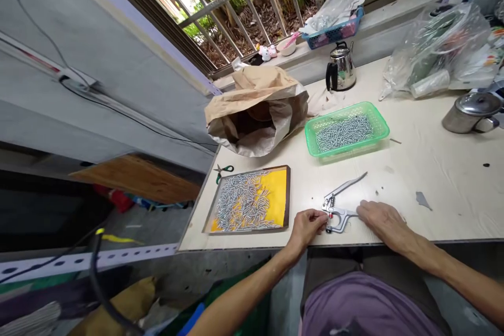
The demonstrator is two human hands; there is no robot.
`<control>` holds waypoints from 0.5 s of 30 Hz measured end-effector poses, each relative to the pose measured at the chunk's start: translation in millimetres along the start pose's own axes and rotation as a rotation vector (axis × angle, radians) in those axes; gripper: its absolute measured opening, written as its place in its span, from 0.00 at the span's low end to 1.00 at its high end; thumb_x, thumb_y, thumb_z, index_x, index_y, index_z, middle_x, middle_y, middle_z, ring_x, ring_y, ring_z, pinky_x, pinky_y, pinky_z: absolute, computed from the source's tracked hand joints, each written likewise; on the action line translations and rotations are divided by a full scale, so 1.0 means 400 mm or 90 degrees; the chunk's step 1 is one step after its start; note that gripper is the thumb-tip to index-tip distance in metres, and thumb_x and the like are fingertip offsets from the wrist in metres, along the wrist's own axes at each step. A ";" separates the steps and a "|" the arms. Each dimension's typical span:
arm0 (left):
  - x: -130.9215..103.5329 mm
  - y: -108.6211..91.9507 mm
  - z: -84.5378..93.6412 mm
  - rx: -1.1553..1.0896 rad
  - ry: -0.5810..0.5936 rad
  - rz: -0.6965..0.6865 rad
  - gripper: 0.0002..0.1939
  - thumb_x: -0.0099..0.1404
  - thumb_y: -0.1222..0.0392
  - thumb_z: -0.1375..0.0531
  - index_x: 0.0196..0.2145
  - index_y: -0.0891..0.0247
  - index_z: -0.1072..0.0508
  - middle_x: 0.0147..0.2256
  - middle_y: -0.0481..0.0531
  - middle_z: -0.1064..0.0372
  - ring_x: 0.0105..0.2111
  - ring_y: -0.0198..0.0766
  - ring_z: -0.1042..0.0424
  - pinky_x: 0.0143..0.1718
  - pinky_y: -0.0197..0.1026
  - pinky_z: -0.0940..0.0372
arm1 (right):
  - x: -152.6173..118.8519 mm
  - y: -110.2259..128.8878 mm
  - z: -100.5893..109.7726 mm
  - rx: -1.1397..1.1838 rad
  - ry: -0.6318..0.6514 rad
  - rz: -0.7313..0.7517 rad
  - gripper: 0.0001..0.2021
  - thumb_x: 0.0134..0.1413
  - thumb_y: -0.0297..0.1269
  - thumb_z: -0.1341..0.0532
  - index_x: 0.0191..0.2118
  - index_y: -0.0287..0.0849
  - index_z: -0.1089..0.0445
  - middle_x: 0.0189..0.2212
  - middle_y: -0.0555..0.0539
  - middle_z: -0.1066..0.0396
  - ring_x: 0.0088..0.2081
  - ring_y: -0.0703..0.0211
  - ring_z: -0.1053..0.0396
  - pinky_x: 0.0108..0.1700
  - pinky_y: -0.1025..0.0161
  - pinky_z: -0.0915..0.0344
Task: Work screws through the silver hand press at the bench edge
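Note:
Snap-fastener style hand pliers (pixel 339 215) lie on the table in front of me, silver, with a coil spring and a small red part at the jaw. Their upper handle is raised, standing apart from the lower one. My right hand (pixel 381 223) is closed on the end of the lower handle. At the jaw, my left hand (pixel 309 227) has its thumb and fingers pinched together; whatever is between the fingertips is too small to make out. Left of that hand sits a shallow tray (pixel 280 197) with a yellow bottom, spread with many small silver metal pins (pixel 240 202).
A green plastic basket (pixel 378 139) holds more metal pins. An opened brown paper bag (pixel 255 105) stands beside it. Green-handled scissors (pixel 224 169) lie by the tray. A kettle (pixel 342 68), a metal pot (pixel 468 115) and plastic bags (pixel 433 58) stand farther back.

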State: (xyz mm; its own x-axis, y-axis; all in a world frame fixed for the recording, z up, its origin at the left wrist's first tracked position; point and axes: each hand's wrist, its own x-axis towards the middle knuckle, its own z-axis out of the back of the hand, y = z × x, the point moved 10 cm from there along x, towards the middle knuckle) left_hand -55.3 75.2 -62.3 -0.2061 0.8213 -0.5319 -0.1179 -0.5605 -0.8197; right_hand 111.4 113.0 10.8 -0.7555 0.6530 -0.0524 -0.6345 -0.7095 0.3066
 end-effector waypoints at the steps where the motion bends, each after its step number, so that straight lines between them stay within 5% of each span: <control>1: -0.002 0.001 -0.006 -0.001 0.000 0.008 0.18 0.46 0.49 0.33 0.26 0.69 0.24 0.18 0.47 0.33 0.19 0.30 0.36 0.21 0.33 0.41 | 0.001 0.000 -0.002 -0.005 0.009 -0.001 0.11 0.55 0.22 0.50 0.28 0.43 0.38 0.29 0.49 0.34 0.28 0.61 0.39 0.30 0.62 0.48; 15: 0.008 0.002 -0.023 0.094 0.067 0.057 0.18 0.45 0.47 0.34 0.20 0.68 0.29 0.14 0.44 0.41 0.16 0.27 0.45 0.20 0.33 0.51 | -0.001 0.000 -0.016 -0.011 0.029 -0.006 0.10 0.56 0.22 0.49 0.31 0.43 0.35 0.32 0.46 0.32 0.31 0.58 0.37 0.32 0.61 0.48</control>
State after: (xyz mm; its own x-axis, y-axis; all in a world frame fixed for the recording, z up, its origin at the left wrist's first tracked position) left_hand -47.1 78.4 -66.8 -0.1196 0.7701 -0.6266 -0.2467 -0.6343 -0.7326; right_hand 110.7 111.1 4.9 -0.7556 0.6476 -0.0983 -0.6443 -0.7079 0.2894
